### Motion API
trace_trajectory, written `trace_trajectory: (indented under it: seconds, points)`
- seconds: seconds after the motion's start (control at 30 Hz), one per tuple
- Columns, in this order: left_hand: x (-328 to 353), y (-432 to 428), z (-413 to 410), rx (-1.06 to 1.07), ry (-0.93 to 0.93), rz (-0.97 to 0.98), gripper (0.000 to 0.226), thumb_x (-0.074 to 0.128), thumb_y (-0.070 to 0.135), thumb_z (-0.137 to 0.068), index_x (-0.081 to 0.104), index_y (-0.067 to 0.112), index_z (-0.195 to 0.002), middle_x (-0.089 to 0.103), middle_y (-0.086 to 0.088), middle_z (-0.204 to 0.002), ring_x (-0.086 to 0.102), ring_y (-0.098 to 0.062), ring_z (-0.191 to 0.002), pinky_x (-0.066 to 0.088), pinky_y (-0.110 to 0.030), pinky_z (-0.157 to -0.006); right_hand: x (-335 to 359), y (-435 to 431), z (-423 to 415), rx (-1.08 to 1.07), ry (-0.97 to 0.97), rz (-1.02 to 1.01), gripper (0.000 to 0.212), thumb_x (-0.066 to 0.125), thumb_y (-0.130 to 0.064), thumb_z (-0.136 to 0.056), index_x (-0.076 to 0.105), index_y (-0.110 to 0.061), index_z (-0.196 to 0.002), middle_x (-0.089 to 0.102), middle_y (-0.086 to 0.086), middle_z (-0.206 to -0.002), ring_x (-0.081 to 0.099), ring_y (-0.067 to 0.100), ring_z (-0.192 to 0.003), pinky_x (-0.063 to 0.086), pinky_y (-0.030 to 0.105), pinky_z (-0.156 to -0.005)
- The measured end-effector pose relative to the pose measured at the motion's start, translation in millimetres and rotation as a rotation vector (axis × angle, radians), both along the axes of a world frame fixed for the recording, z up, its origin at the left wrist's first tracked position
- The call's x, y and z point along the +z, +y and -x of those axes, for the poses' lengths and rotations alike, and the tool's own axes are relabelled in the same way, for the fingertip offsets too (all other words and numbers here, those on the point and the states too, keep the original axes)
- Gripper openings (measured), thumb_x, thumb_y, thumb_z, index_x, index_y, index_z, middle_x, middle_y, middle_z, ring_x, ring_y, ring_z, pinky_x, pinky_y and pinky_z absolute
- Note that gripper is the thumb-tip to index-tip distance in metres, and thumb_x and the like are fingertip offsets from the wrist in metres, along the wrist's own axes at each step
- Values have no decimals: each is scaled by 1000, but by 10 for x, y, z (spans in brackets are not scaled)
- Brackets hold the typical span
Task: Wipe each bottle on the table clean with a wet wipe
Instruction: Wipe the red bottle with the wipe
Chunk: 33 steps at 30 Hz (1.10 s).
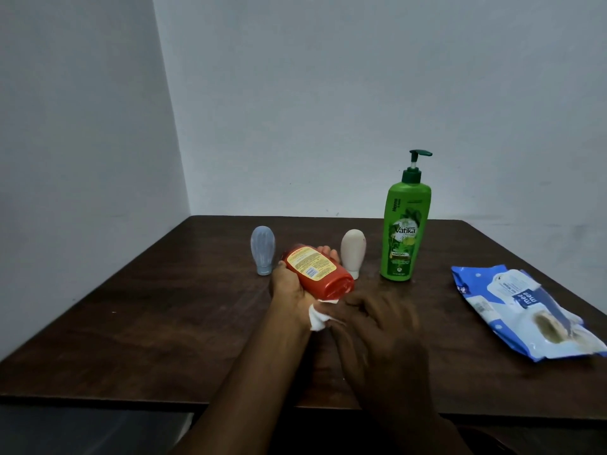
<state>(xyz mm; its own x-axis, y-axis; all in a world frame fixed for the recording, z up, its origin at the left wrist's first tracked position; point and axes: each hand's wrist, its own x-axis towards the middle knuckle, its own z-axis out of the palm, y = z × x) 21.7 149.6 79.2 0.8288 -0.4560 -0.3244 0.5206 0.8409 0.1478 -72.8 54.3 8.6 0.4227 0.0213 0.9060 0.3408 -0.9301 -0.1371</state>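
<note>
Left hand (287, 287) grasps the red bottle (317, 272), tilted, left of the green pump bottle (405, 231). Right hand (377, 326) pinches the wet wipe (317, 318) at its cap end. Suggest: rotate bottle, sweep wipe cap-to-base, cover underside.

The right hand (377, 326) is blurry. The white wipe (317, 318) is mostly hidden under its fingers (341, 311). The blue wipe pack (525, 310) runs off the right edge. The red bottle (315, 270) has print too small to read.
</note>
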Motion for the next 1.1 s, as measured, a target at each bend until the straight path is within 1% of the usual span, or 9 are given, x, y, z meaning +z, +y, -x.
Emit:
trace_trajectory:
  seconds: [0.13, 0.23, 0.3, 0.43, 0.53, 0.7, 0.87, 0.97, 1.1]
  points:
    - [71, 19, 25, 24, -52, -32, 50, 40, 42, -105, 54, -6, -102, 70, -26, -76, 68, -33, -73, 61, -44, -52, -40, -200, 21, -66, 62, -123, 26, 51, -38, -91, 67, -28, -109, 69, -2, -103, 64, 21, -92, 50, 43, -80]
    - [89, 35, 65, 45, -51, -80, 44, 42, 39, -105, 53, -3, -97, 70, -25, -72, 68, -33, -73, 59, -44, -58, 94, -233, 64, -22, 32, -346, 16, 58, -40, -92, 64, -34, -106, 62, -17, -97, 59, 7, -89, 48, 36, -80]
    - [105, 32, 108, 45, -42, -108, 44, 41, 38, -105, 52, -3, -93, 69, -24, -72, 66, -32, -74, 54, -45, -65, 187, -196, 84, 28, -5, -410, 17, 65, -36, -89, 62, -36, -106, 61, -22, -97, 60, 3, -92, 48, 32, -82]
    - [92, 13, 113, 9, -28, -124, 47, 40, 42, -105, 54, -2, -93, 66, -23, -84, 64, -31, -76, 53, -45, -80, 223, -104, 65, 40, -11, -367, 22, 68, -37, -87, 66, -29, -107, 63, -15, -98, 61, 8, -91, 52, 37, -79]
    - [72, -4, 99, -23, -11, -73, 50, 44, 45, -102, 57, -3, -96, 67, -23, -84, 64, -31, -77, 53, -44, -72, 181, 9, 70, -14, 20, -247, 26, 64, -41, -86, 71, -25, -105, 70, -6, -96, 63, 14, -88, 53, 44, -78]
    - [47, 19, 91, -12, -20, -63, 51, 46, 47, -101, 56, -3, -95, 69, -22, -80, 65, -31, -76, 53, -43, -69, 196, 59, 121, -72, 28, -103, 24, 61, -43, -87, 74, -29, -102, 71, -8, -96, 62, 14, -88, 41, 34, -77]
    - [42, 9, 73, -15, -23, -80, 52, 45, 48, -101, 58, -2, -97, 68, -22, -85, 65, -32, -78, 51, -45, -66, 290, -18, 122, -191, 35, -148, 21, 69, -41, -82, 74, -26, -96, 70, -6, -91, 61, 18, -86, 33, 31, -79]
    - [28, 7, 60, 5, -41, -112, 51, 43, 48, -102, 59, 0, -97, 68, -21, -85, 65, -31, -78, 51, -46, -70, 295, -47, 144, -244, 64, -211, 21, 71, -42, -80, 73, -25, -91, 69, -5, -88, 61, 20, -85, 32, 33, -81]
    - [28, -6, 68, 11, -50, -130, 52, 41, 50, -102, 60, 2, -100, 68, -19, -89, 65, -30, -79, 52, -46, -76, 278, -15, 166, -311, 123, -263, 25, 70, -48, -79, 72, -23, -84, 70, -4, -84, 62, 20, -81, 43, 40, -79]
